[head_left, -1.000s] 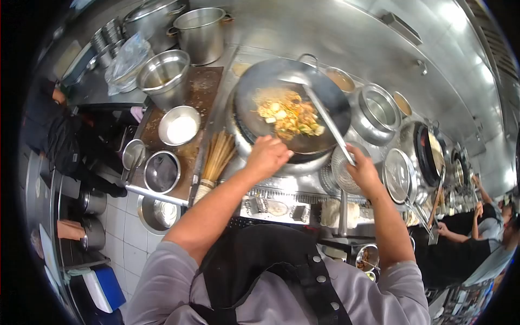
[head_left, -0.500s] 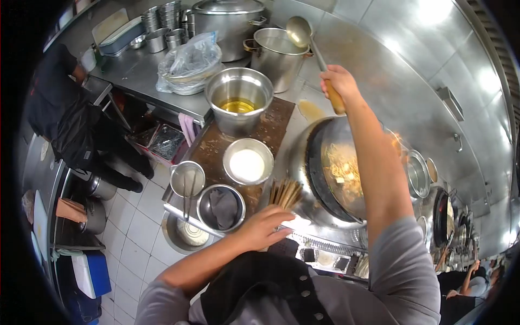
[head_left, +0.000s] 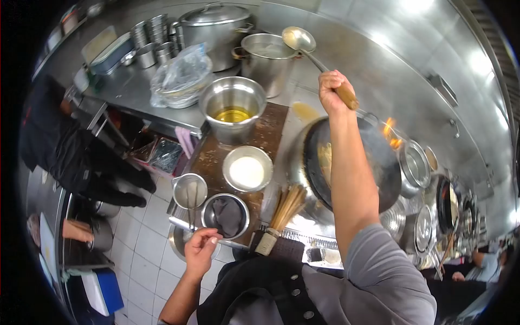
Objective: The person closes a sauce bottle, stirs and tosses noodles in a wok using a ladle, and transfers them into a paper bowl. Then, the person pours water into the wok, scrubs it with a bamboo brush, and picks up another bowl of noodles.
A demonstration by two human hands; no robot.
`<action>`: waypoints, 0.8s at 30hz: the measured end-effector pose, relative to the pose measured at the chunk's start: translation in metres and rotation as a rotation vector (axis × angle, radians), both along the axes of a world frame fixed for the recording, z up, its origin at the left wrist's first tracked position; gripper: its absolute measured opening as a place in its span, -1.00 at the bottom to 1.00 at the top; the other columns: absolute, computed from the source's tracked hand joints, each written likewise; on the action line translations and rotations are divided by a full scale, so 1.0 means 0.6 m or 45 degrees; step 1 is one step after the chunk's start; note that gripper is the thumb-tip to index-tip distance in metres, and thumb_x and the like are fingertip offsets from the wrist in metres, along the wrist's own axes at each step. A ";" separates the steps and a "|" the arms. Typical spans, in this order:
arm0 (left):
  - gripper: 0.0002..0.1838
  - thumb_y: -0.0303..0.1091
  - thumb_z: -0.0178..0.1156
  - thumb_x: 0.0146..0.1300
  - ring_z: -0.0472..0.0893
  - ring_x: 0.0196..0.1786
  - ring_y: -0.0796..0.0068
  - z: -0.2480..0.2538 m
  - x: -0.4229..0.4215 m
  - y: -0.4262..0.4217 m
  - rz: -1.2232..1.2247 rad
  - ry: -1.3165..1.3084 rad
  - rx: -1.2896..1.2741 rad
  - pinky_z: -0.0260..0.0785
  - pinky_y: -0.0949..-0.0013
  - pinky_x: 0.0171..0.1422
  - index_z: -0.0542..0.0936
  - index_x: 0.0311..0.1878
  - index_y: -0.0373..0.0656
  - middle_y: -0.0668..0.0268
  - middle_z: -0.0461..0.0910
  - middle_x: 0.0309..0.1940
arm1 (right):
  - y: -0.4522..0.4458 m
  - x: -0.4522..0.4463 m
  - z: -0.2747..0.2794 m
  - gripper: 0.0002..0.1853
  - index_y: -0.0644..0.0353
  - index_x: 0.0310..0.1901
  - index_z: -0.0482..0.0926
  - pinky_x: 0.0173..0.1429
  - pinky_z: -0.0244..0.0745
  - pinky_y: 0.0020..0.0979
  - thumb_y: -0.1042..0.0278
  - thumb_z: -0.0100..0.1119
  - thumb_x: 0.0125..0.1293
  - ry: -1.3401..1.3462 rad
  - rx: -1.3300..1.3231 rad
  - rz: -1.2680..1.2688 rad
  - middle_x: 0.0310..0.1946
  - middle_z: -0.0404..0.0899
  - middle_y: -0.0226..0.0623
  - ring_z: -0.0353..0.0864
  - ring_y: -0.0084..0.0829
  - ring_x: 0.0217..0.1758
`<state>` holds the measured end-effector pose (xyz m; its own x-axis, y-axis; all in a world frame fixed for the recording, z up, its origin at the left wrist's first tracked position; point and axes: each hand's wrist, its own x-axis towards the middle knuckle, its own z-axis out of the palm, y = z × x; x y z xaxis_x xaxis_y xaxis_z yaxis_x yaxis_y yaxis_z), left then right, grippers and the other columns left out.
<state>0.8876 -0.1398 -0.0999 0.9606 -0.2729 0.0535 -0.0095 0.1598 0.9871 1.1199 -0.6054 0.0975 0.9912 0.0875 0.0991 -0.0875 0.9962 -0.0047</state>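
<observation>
My right hand [head_left: 336, 93] is wrapped round the wooden handle of a ladle [head_left: 299, 39], its bowl raised beside a tall steel pot [head_left: 268, 62]. Below my right forearm is a dark wok [head_left: 382, 179], with food [head_left: 325, 160] partly hidden by the arm. My left hand [head_left: 201, 250] appears empty, its fingers loosely bent and slightly apart. It is just in front of a steel bowl holding a dark cloth [head_left: 227, 215] and near the handles of a small strainer [head_left: 189, 190]. A bamboo brush [head_left: 287, 208] lies between that bowl and the wok.
A white-filled bowl [head_left: 247, 169] and a steel pot of yellow oil [head_left: 233, 115] stand on the brown board [head_left: 214, 160]. Flames [head_left: 391, 132] rise behind the wok. A co-worker [head_left: 76, 143] in dark clothes stands at left; other people are far right.
My left hand has moved left from beside the bamboo brush to the dark cloth's bowl. My right hand has shifted slightly left with the ladle. Flames have grown behind the wok, which looks tilted differently.
</observation>
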 end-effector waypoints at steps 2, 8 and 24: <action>-0.79 -0.60 0.18 0.40 0.68 -0.05 0.45 0.009 -0.005 -0.020 0.028 0.016 -0.024 0.49 0.39 0.11 0.61 0.06 -0.29 0.27 0.64 -0.14 | -0.032 -0.116 0.006 -0.83 0.31 -0.34 0.39 -0.45 0.53 -0.53 0.46 0.02 0.45 0.018 0.077 0.053 -0.44 0.46 -0.30 0.50 -0.49 -0.52; -0.83 -0.48 0.16 0.46 0.69 -0.10 0.41 0.002 -0.042 -0.119 -0.013 -0.005 -0.038 0.52 0.32 0.12 0.59 0.04 -0.31 0.20 0.67 -0.19 | -0.109 -0.492 0.020 -0.85 0.21 -0.04 0.43 -0.53 0.47 -0.52 0.47 0.12 0.41 0.651 -1.253 -0.369 -0.41 0.50 -0.28 0.48 -0.55 -0.53; -0.65 -0.42 0.37 0.24 0.53 0.16 0.06 0.110 -0.222 -0.624 -0.275 -1.347 0.606 0.41 0.12 0.26 0.63 0.10 -0.20 0.13 0.56 0.07 | -0.320 -0.758 -0.200 -0.43 0.14 0.36 0.38 -0.53 0.41 -0.44 0.52 0.23 0.31 0.801 -2.138 -0.438 -0.50 0.52 -0.35 0.49 -0.52 -0.60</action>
